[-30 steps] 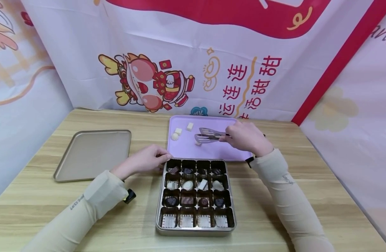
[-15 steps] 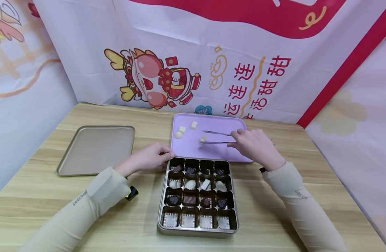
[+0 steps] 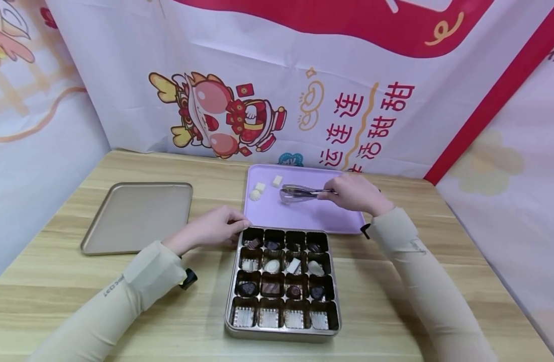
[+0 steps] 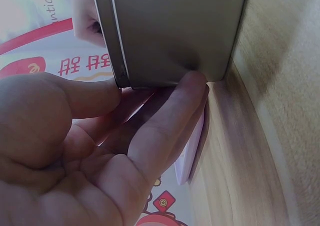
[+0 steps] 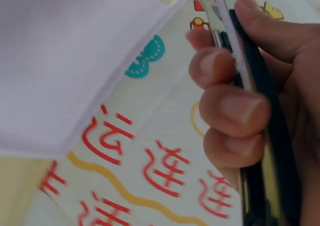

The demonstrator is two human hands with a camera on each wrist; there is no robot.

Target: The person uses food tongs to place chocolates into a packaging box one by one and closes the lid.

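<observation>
My right hand [image 3: 351, 192] grips a pair of slotted tongs [image 3: 301, 192] over the lilac tray [image 3: 322, 218]. The tong heads are close together, and whether a chocolate sits between them cannot be made out. Several white chocolates [image 3: 260, 187] lie at the tray's left end. My left hand [image 3: 215, 226] holds the far left corner of the metal chocolate box [image 3: 283, 334]; in the left wrist view its thumb is at the rim and its fingers press the side wall. Dark and white chocolates fill three rows of the box's gold insert, while the near row shows only ribbed silver bottoms.
A flat beige-gold tray or lid [image 3: 139, 218] lies on the wooden table [image 3: 385, 301] to the left. A white printed cloth [image 3: 241, 45] hangs behind the table. The lilac tray stands just behind the box.
The tongs, spread around a white chocolate half a second ago, have come together and turned flat. That chocolate no longer shows separately on the tray. The left hand stays at the box corner.
</observation>
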